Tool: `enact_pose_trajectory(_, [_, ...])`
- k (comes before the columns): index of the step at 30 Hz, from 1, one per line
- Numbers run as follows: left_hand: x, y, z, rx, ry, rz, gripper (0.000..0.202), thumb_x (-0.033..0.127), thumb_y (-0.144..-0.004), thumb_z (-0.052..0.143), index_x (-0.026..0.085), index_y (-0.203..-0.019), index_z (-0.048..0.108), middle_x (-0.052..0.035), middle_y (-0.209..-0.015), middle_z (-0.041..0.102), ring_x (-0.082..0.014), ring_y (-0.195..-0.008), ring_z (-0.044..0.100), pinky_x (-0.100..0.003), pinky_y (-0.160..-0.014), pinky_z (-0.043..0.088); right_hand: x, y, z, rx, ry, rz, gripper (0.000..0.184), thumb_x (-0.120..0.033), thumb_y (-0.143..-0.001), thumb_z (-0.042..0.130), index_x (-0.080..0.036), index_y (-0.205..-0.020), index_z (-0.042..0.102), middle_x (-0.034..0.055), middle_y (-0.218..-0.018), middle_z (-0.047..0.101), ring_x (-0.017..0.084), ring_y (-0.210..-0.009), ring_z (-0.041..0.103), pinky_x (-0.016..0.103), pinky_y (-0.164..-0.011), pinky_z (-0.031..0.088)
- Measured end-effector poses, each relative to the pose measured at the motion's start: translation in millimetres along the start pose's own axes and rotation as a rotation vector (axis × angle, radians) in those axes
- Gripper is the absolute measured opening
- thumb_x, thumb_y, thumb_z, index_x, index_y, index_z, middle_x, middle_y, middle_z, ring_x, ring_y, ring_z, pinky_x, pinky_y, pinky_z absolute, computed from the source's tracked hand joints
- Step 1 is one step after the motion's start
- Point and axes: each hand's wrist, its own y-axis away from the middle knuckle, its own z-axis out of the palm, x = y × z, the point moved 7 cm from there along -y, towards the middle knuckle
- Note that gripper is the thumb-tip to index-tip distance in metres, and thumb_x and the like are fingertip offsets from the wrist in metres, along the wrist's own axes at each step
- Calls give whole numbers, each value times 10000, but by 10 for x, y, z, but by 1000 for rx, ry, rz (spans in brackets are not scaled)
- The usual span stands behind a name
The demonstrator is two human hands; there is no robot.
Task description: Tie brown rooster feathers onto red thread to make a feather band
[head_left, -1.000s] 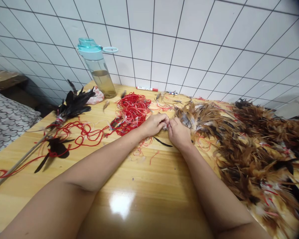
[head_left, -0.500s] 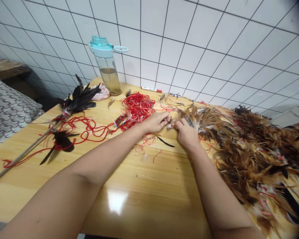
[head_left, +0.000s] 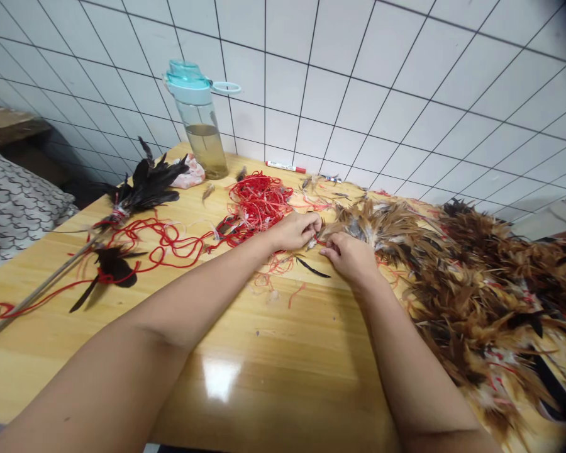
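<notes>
My left hand (head_left: 296,230) and my right hand (head_left: 351,257) meet at the near end of a long pile of brown feathers (head_left: 462,277) spread over the right of the wooden table (head_left: 245,352). Both hands are closed in a pinch on a small tuft of feathers (head_left: 317,241) between them, with a bit of red string showing there. A tangle of red string (head_left: 255,204) lies just left of my left hand. One loose black feather (head_left: 312,268) lies on the table below the hands.
A black feather duster on a thin stick (head_left: 122,204) lies at the left with red cord (head_left: 155,242) looped round it. A clear water bottle (head_left: 199,123) with a teal lid stands by the tiled wall. A red-capped marker (head_left: 285,167) lies behind it. A patterned cushion (head_left: 14,211) sits left of the table.
The view has shifted slightly. My hands stay together at the feather tuft; the right hand has dropped a little lower and its fingers now pinch nearer the table.
</notes>
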Motion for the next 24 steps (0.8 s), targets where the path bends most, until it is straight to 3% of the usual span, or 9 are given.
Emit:
enact_pose_trajectory(7, [13, 0, -16, 28, 29, 6, 189, 52, -746, 497, 163, -883, 567, 26, -712, 615, -86, -649, 567, -196, -640, 432, -2, -17, 69, 26, 10, 60, 263, -392, -929, 510, -226, -1091, 632, 69, -1107, 698, 191, -1006, 637, 272, -719, 413])
enact_pose_trajectory(16, [-7, -3, 21, 19, 28, -21, 186, 76, -767, 500, 154, -915, 583, 13, -731, 642, -93, -672, 587, -199, -657, 442, -55, -26, 102, 41, 87, -7, 313, -369, -980, 367, -264, -1037, 655, 45, -1004, 690, 162, -894, 622, 260, -628, 355])
enact_pose_trajectory(24, [76, -29, 77, -4, -276, 91, 212, 96, -783, 460, 170, -821, 655, -57, -825, 656, -163, -782, 583, -274, -734, 438, -90, -36, 134, -17, 213, -37, 362, -192, -936, 338, -262, -1087, 659, 82, -989, 672, 195, -871, 604, 279, -647, 370])
